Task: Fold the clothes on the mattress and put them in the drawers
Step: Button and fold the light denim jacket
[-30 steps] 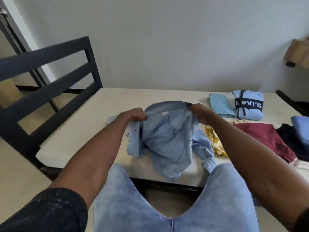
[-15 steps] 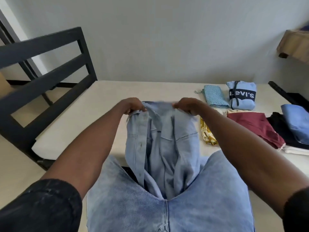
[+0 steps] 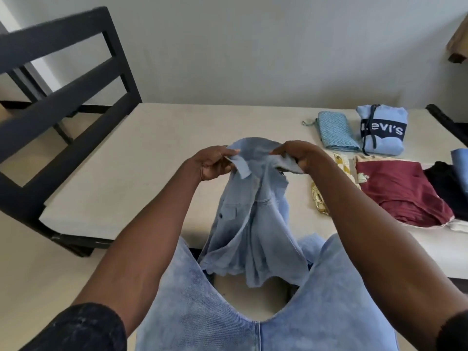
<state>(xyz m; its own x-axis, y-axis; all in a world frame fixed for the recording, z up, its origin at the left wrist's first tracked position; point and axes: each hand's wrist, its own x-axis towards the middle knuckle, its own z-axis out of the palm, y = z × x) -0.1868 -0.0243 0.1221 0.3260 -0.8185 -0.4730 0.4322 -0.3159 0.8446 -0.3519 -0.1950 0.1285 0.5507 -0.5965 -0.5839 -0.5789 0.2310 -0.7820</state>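
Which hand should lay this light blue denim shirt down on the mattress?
Left hand: bare beige mattress lies on its side; folded clothes crowd the right hand's side.

Your left hand [image 3: 214,163] and right hand [image 3: 295,155] pinch the collar of the shirt [image 3: 253,224] side by side above the mattress [image 3: 152,153]; the shirt hangs below your grip, down between your knees. Right of your grip, the folded patterned cloth [image 3: 335,130] and the folded hoodie [image 3: 382,130] lie next to each other on the mattress, beyond your hands. Nearer you on that side lies the flat garment [image 3: 402,191]. Left of your grip, past the mattress edge, stands the bed frame [image 3: 63,97]
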